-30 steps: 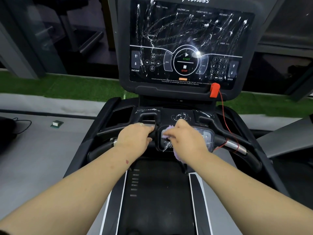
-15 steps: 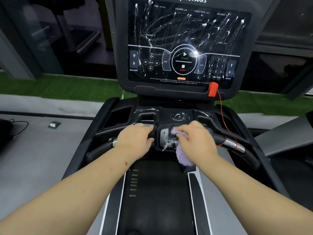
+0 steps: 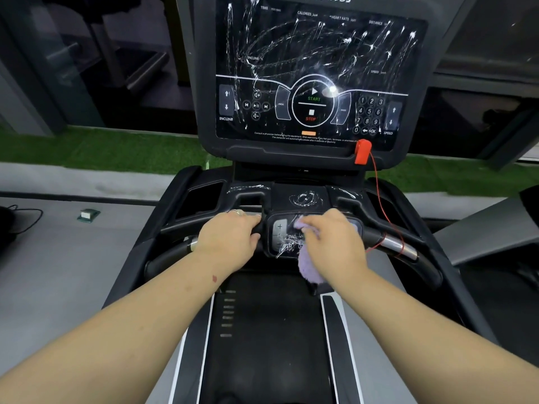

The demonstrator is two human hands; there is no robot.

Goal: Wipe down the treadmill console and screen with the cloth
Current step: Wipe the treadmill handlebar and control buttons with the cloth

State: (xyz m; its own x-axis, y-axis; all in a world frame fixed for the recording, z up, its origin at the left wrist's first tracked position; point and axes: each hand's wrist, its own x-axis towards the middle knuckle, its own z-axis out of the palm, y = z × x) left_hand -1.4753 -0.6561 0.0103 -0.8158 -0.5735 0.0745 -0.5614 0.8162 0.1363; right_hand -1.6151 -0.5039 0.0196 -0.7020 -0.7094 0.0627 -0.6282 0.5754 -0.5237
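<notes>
The treadmill's black screen [image 3: 315, 53] stands upright ahead, streaked all over with white smears. Below it lies the console [image 3: 304, 199], also marked with white scribbles. My right hand [image 3: 332, 240] grips a lilac cloth [image 3: 309, 266] and presses it on the small control panel [image 3: 280, 234] in the middle of the handlebar; white smears show on the panel's left part. My left hand [image 3: 230, 237], with a ring on one finger, curls round the left handlebar grip [image 3: 172, 255] just beside the panel.
A red safety key [image 3: 362, 152] clips to the screen's lower right, its red cord [image 3: 382, 205] running down to the right handlebar. The treadmill belt [image 3: 268, 339] lies below my arms. A small green-and-white object [image 3: 88, 214] sits on the grey floor at left.
My right hand has slid the cloth rightward across the small panel, uncovering its left buttons and smears. My left hand has stayed on the grip.
</notes>
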